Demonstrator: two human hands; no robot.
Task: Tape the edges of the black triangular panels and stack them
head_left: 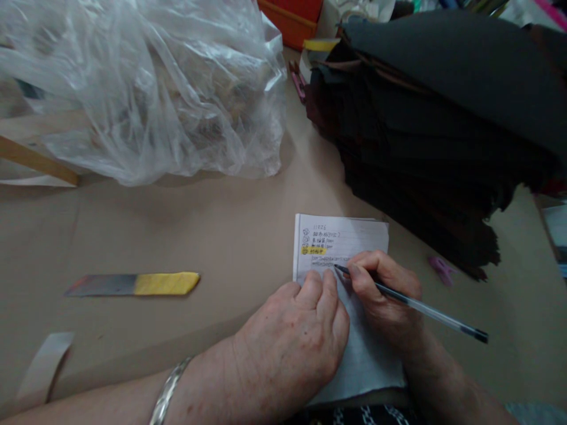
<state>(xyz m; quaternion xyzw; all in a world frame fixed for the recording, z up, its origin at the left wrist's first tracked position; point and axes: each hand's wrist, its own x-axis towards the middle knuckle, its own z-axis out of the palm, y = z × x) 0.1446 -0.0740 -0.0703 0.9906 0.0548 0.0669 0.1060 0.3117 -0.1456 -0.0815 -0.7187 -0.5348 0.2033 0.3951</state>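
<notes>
A lined notepad (341,227) with handwriting and a yellow highlighted line lies on the table in front of me. My left hand (305,330) rests on its left part, fingers bent, close together and pressing the page down. A black pen with a clear barrel (427,308) is pinched in my right hand (385,289). The pen's tip meets the page at the lowest written line, just beside my left fingertips. Both hands cover much of the lower page. To the left lies a flat blade with a yellow-wrapped handle (166,284), apart from my hands.
A large clear plastic bag (177,106) fills the back left. Dark cut fabric pieces (420,130) are stacked at the back right, beside a roll of tape (310,56). A pink clip (440,270) lies right of the notepad. A pale strip (46,366) sits at the lower left.
</notes>
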